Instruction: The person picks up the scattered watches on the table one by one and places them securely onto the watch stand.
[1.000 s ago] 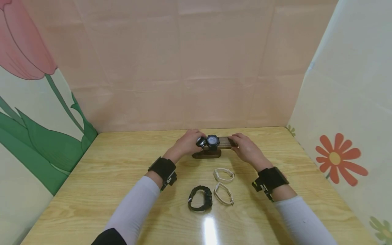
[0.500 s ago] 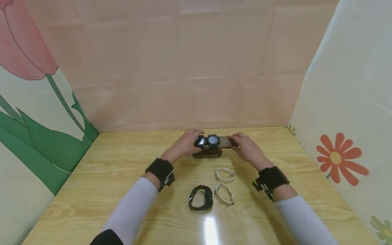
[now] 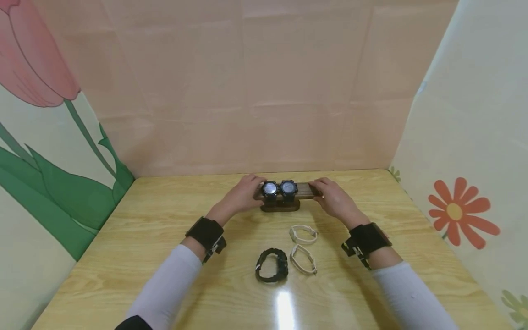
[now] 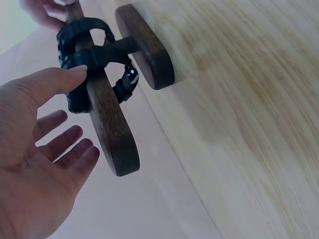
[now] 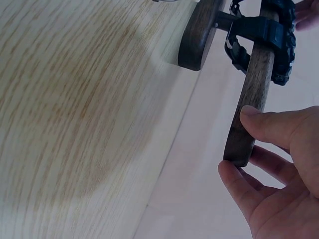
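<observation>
A dark wooden watch stand [image 3: 305, 190] with a crossbar and an oval base stands near the table's back edge. Two black watches, a left one [image 3: 270, 188] and a right one [image 3: 288, 187], sit side by side on its bar, dials toward me. My right hand [image 3: 336, 199] pinches the bar's right end between thumb and fingers, as the right wrist view shows. At the other end is my left hand [image 3: 243, 195], fingers loosely spread. In the left wrist view its thumb tip [image 4: 77, 72] overlaps the strap of the nearer watch [image 4: 99, 56], while the other fingers lie apart from the bar.
On the wooden table [image 3: 165, 220], nearer to me, lie a black watch [image 3: 272, 266] and two pale looped bands, an upper one [image 3: 304, 234] and a lower one [image 3: 303, 260]. A plain pinkish backdrop [image 3: 247, 91] rises behind the table, with flower-printed sheets at both sides.
My left hand has drawn back to the left along the bar, off the left watch, whose dial now shows fully. The right hand keeps its hold on the bar's end.
</observation>
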Motion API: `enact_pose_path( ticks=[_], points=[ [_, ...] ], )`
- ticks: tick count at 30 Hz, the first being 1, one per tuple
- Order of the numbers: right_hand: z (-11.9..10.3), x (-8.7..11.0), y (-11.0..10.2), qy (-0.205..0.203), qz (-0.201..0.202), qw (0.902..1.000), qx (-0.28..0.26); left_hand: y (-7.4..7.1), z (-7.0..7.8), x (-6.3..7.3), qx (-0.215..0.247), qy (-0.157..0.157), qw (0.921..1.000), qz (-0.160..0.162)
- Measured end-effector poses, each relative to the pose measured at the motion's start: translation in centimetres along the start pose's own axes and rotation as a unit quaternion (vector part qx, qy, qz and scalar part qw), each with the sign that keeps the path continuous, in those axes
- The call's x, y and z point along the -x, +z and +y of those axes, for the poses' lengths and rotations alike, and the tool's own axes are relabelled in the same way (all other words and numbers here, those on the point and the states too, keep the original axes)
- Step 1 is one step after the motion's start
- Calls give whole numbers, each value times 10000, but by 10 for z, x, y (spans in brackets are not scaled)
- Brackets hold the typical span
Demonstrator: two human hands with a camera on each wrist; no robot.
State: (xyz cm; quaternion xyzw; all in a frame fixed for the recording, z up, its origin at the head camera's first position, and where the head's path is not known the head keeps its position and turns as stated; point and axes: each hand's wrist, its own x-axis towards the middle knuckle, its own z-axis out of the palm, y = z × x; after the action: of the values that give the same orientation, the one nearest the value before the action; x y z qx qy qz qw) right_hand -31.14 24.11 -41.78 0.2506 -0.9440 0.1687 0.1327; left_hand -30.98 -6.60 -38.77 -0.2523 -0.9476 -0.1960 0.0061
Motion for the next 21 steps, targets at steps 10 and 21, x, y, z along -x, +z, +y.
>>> enact_pose_path(
  ticks=[10,21],
  points=[
    [1,-2,0,-11,-7,10000,61,-2,-5,17,-55,111,9999,72],
    [1,0,1,-10,-1,10000,68,1,6,36,136,106,9998,47]
  ],
)
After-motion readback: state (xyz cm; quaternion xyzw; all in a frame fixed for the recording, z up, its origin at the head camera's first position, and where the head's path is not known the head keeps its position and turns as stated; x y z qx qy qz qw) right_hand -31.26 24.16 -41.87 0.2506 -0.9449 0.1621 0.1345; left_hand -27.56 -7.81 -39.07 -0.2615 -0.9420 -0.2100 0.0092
